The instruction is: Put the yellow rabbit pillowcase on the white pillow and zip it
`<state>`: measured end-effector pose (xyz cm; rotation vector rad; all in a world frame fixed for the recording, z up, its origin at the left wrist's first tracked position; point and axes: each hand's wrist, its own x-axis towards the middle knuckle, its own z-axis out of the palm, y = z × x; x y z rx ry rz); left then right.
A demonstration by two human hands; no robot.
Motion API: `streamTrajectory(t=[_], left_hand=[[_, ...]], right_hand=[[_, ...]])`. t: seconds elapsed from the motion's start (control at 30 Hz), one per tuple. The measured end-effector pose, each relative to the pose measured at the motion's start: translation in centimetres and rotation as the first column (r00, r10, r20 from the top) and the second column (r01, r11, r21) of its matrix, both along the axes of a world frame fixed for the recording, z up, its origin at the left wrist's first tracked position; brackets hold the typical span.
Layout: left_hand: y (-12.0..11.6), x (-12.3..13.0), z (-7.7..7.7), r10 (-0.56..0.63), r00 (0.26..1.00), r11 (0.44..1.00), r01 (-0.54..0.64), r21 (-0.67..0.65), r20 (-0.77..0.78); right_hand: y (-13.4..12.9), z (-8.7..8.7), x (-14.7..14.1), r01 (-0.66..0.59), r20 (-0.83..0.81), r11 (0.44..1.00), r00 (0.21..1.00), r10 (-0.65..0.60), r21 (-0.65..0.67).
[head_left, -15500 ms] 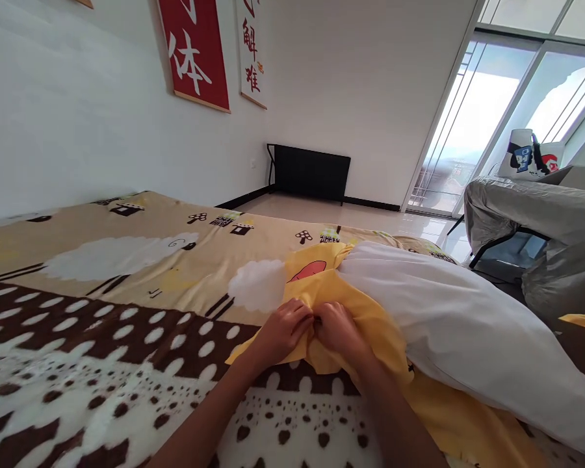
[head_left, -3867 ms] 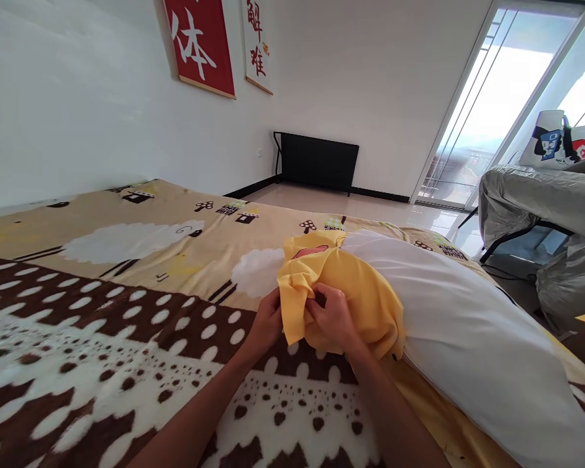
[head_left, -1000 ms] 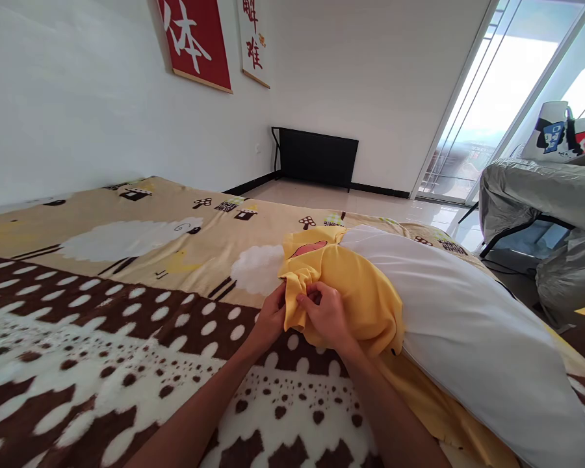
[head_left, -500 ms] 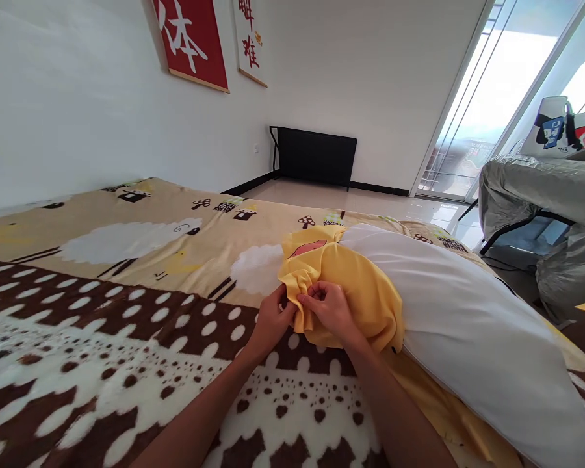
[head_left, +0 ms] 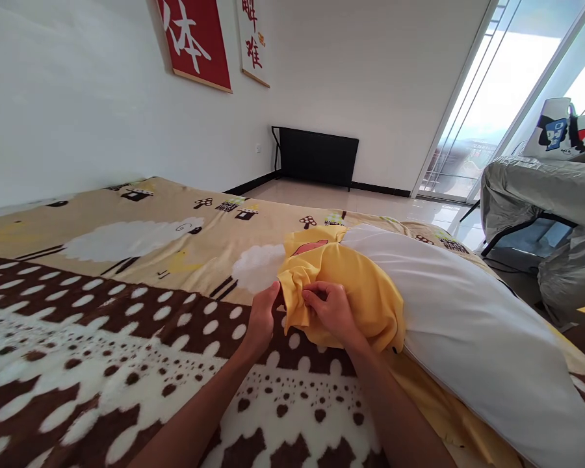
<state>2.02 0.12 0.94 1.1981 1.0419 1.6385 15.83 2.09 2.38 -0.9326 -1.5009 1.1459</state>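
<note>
Pinching a gathered fold of the yellow printed fabric cover (head_left: 370, 292) between closed right-hand (head_left: 334, 312) fingertips.
Left hand (head_left: 261, 318): at the cover's edge, left of the right-hand grip; finger closure cannot be determined. Smooth white stuffed pillow (head_left: 478, 325): right of both grips, adjoining the cover. Brown-and-white patterned plush blanket (head_left: 141, 390): beneath and left of the grips.

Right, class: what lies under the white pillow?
Yellow cloth shows along the near edge of the white pillow. Whatever lies beneath its middle is covered and cannot be seen.
</note>
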Motion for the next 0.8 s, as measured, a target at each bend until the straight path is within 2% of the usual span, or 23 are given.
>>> streamTrajectory(t=[0.07, 0.13, 0.23, 0.3, 0.4, 0.6, 0.8], left_hand=[[-0.2, -0.2, 0.4, -0.054, 0.998, 0.999, 0.054, 0.000, -0.034], [-0.5, -0.2, 1.1, -0.098, 0.985, 0.995, 0.096, -0.023, -0.142], [-0.9, -0.1, 1.8, -0.051, 0.961, 0.997, 0.036, -0.062, -0.271], [-0.8, 0.0, 1.8, -0.024, 0.965, 0.997, 0.003, -0.081, -0.261], [-0.3, -0.2, 1.3, -0.050, 0.980, 0.994, 0.030, -0.109, -0.191], [0.1, -0.5, 1.0, -0.063, 0.993, 0.991, 0.050, -0.124, -0.103], [0.1, -0.4, 1.1, -0.084, 0.970, 0.991, 0.057, -0.122, -0.229]], right_hand=[[-0.2, 0.0, -0.1, -0.001, 0.003, 1.000, 1.000, 0.001, 0.025], [-0.3, 0.0, -0.2, -0.005, 0.017, 0.997, 1.000, 0.003, 0.076], [-0.5, -0.1, -0.4, -0.027, 0.065, 0.984, 0.998, 0.016, 0.178], [-0.5, -0.2, -0.4, -0.037, 0.099, 0.975, 0.995, 0.015, 0.220], [-0.6, -0.2, -0.5, -0.026, 0.139, 0.970, 0.990, -0.008, 0.242], [-0.6, 0.0, -0.6, 0.111, 0.130, 0.981, 0.983, -0.132, 0.160], [-0.1, -0.8, -0.7, 0.020, 0.132, 0.999, 0.991, -0.026, 0.045]])
